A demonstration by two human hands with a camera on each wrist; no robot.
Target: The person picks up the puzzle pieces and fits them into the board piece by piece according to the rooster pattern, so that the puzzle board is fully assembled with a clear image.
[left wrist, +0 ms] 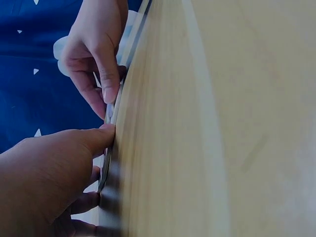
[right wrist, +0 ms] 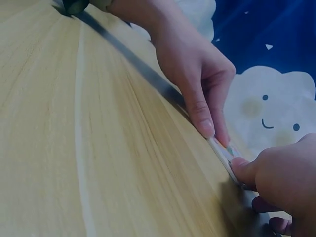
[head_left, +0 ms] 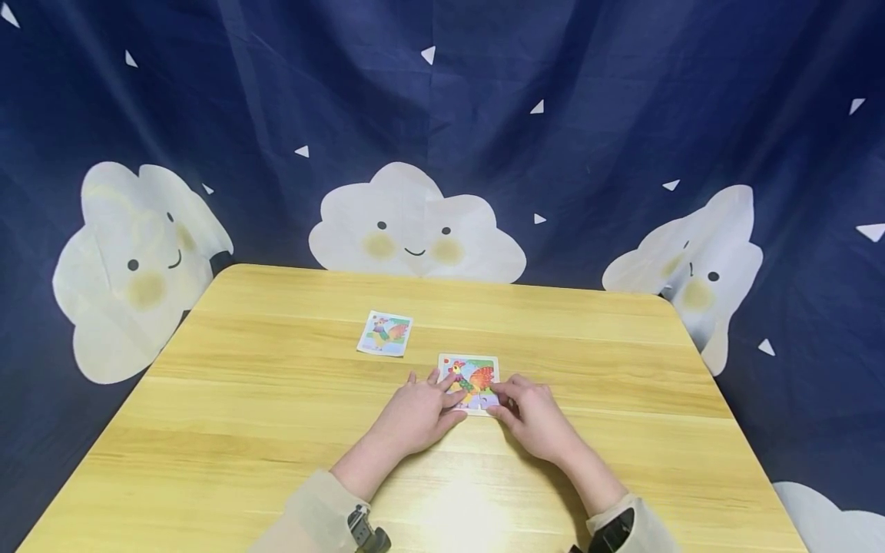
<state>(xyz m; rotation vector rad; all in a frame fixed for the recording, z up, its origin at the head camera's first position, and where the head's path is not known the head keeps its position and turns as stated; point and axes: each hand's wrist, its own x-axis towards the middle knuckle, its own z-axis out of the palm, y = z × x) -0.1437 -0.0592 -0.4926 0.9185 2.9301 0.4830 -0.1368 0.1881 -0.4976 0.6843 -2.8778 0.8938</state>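
Observation:
A small square jigsaw puzzle [head_left: 477, 369] with a colourful rooster picture lies on the table between the hands. My left hand [head_left: 418, 415] rests on its left side, fingers spread over the picture and thumb at the near edge. With thumb and fingertips, my right hand [head_left: 535, 415] pinches a puzzle piece [head_left: 488, 400] at the lower right corner, where a pale seam shows. In the left wrist view the right hand [left wrist: 96, 54] appears beyond the left thumb. Seen edge-on in the right wrist view, the puzzle [right wrist: 222, 154] is partly hidden by fingers.
A card [head_left: 385, 334] with a similar rooster picture lies farther back, to the left of the puzzle. Under both is a light wooden table [head_left: 242, 369] with rounded far corners. A dark blue curtain [head_left: 484, 92] with white clouds hangs behind it.

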